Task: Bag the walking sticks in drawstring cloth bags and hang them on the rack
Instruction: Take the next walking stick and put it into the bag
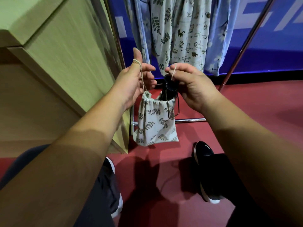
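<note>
- Wooden cabinet (57, 63) fills 9–11 o'clock; red floor (246, 112) below.
- Metal rack (242, 45) at 12–2 o'clock, printed cloth bags (188, 33) hanging from it.
- Leaf-print drawstring bag (155, 122) at centre, hanging mouth-up, long axis vertical.
- Left hand (131, 86) has cord looped over thumb; right hand (195, 87) pinches the other cord.
- Black walking stick handle (168, 89) pokes up out of the bag mouth toward 12 o'clock.

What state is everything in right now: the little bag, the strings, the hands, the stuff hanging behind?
Leaf-print bag: mouth gathered, not fully closed, hanging from its drawstring.
Black walking stick: top pokes out of the bag.
Left hand: drawstring looped over thumb.
Right hand: fingers pinch the drawstring.
Bags on rack: hanging.
</note>
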Demonstrator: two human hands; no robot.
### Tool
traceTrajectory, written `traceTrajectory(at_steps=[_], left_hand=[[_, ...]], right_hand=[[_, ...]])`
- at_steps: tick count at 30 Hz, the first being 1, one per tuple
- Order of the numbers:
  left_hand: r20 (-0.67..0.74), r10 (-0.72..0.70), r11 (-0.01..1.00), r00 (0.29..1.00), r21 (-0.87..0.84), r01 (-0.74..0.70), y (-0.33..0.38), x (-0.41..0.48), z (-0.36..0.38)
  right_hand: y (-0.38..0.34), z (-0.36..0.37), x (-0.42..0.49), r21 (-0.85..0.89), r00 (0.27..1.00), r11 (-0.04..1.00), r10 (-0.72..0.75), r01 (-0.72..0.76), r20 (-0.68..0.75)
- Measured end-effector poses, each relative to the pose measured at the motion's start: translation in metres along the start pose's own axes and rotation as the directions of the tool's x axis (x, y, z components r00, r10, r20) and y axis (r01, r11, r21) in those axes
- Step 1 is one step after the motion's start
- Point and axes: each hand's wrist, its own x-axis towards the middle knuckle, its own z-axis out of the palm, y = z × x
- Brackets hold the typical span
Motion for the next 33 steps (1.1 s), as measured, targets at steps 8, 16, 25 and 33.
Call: traceTrajectory(at_steps=[8,16,25,33], left_hand=[[0.12,-0.012,0.999,0.993,-0.029,0.016,0.005,-0.015,0.018],[0.079,-0.006,0.968,0.997,-0.25,0.026,0.014,-0.012,0.009],[-0.303,0.03,0.989,0.952,-0.131,-0.072,0.017,0.005,-0.019],[0.032,-0.058,0.966,0.998,-0.25,0.064,0.01,-0.003,-0.007]], right_hand=[[-0.008,0.013,-0.009,-0.028,0.987,0.995,0.09,-0.095,-0.13],[-0.018,-0.004,0.001,0.409,0.911,0.911,0.123,0.053,-0.394],[-0.013,-0.034,0.003,0.417,0.777,0.909,0.256,0.009,-0.575],[-0.02,-0.006,-0.008,0.181,0.944,0.966,0.226,-0.185,-0.239]])
